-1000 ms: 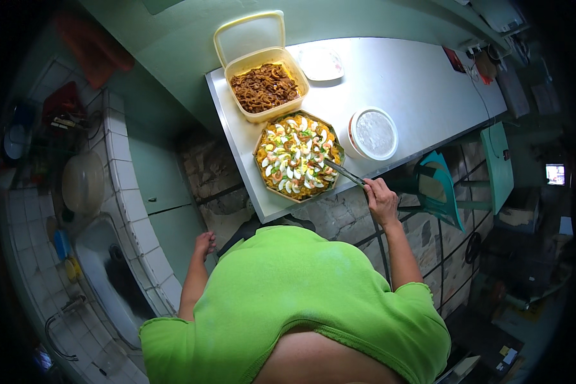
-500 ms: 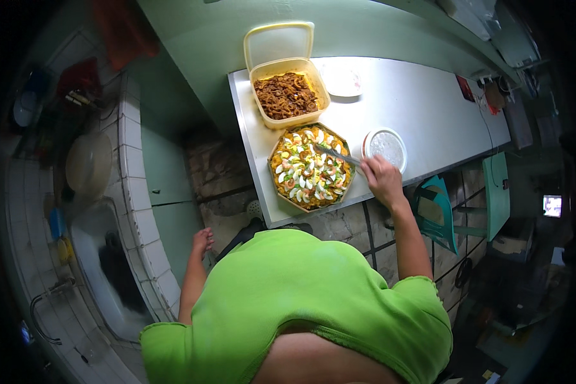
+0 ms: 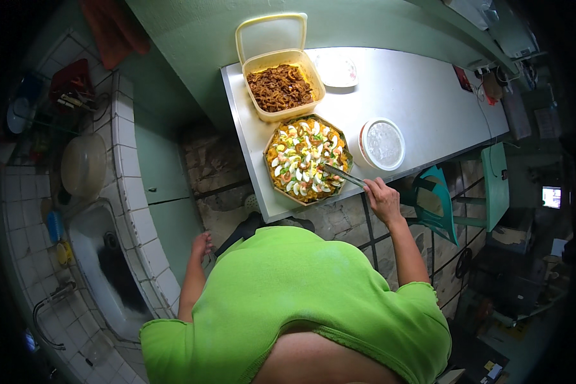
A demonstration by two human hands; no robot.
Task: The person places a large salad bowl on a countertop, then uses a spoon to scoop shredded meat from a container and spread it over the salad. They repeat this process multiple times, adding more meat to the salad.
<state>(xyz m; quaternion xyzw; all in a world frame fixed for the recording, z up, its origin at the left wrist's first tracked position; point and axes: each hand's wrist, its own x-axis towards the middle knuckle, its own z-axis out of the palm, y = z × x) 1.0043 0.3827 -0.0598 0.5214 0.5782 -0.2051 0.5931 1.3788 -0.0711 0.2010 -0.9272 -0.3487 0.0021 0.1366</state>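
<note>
My right hand point(image 3: 383, 200) is closed round the end of metal tongs point(image 3: 349, 176). Their tips touch the topping at the right-middle of an eight-sided tray of noodles point(image 3: 301, 185). Egg wedges, shrimp and green bits lie over the orange noodles. My left hand point(image 3: 201, 245) hangs low beside my body, away from the table, its fingers curled with nothing visible in them. Behind the tray, an uncovered plastic tub point(image 3: 288, 116) holds brown, strip-like food point(image 3: 280, 88), its lid point(image 3: 272, 35) tipped back. A round tub with a whitish lid point(image 3: 385, 144) stands right of the tray.
A white plate point(image 3: 336, 69) sits by the wall on the white table point(image 3: 429, 96). To the right stands a green plastic chair point(image 3: 436, 201). On my left are a tiled counter point(image 3: 131, 169) and a sink point(image 3: 86, 224).
My right hand has drawn slightly nearer to me, and the tong tips have shifted from the tray's upper part toward its right-middle. My left hand stays low at my side.
</note>
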